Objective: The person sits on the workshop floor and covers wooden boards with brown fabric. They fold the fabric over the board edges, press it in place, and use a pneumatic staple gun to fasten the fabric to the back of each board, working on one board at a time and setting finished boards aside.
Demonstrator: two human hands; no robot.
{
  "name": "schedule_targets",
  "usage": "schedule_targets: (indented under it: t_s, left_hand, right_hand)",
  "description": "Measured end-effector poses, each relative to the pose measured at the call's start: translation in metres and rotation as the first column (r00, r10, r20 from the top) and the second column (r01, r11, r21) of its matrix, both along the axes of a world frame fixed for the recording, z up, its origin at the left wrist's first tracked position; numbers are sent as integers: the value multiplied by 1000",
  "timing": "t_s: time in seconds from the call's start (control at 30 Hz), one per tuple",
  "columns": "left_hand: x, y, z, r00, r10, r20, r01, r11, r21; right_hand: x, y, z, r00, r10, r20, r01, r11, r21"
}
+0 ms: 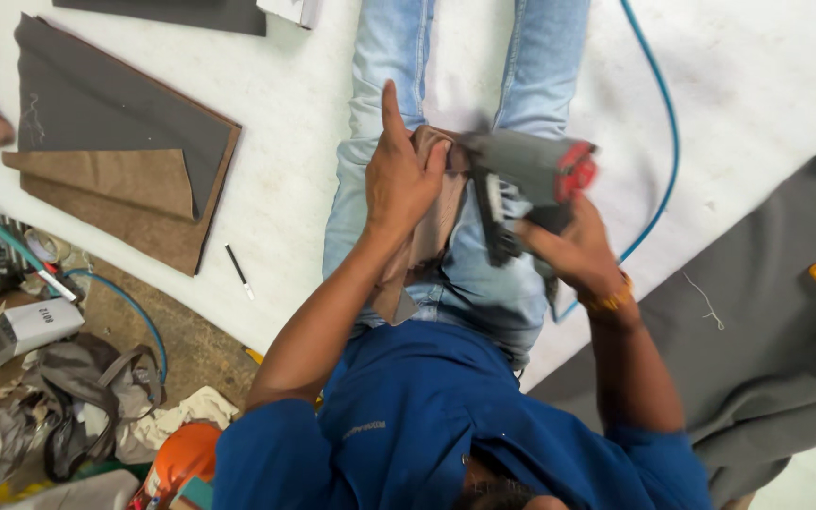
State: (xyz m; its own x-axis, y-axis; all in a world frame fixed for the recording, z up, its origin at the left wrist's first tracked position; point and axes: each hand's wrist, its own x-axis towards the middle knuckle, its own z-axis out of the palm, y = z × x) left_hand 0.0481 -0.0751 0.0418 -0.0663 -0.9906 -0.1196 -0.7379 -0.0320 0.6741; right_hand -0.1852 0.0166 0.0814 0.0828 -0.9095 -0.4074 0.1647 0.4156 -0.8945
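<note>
Partly hidden: staple gun; right hand grips.

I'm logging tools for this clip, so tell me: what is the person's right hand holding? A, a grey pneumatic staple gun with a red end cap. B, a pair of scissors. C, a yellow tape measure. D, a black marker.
A: the right hand grips a grey staple gun with a red end, held against the brown fabric piece under the left hand.
</note>
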Motion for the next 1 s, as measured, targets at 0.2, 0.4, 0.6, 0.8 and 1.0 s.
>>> schedule_targets:
  t_s: [0.2, 0.4, 0.6, 0.8, 1.0]
  left_hand:
    - [-12, 16, 6, 967, -153, -204, 185, 972, 147]
    - [23, 51, 0, 641, -267, -720, 377, 926, -7]
    - [23, 87, -9, 718, -309, -624, 374, 927, -30]
    - [-24, 105, -1, 869, -402, -288, 376, 916, -144]
    - [-28, 107, 5, 881, -336, -332, 325, 941, -90]
  right_hand:
    - [-68, 121, -34, 889, -258, -377, 285, 958, 16]
    - [-68, 205, -164, 119, -51, -992, 127, 991, -35]
    - [-25, 191, -175, -43, -323, -945, 32, 945, -324]
    - [23, 69, -90, 859, -508, 64, 505, 861, 50]
    - [47, -2, -38, 679, -474, 560, 466, 868, 170]
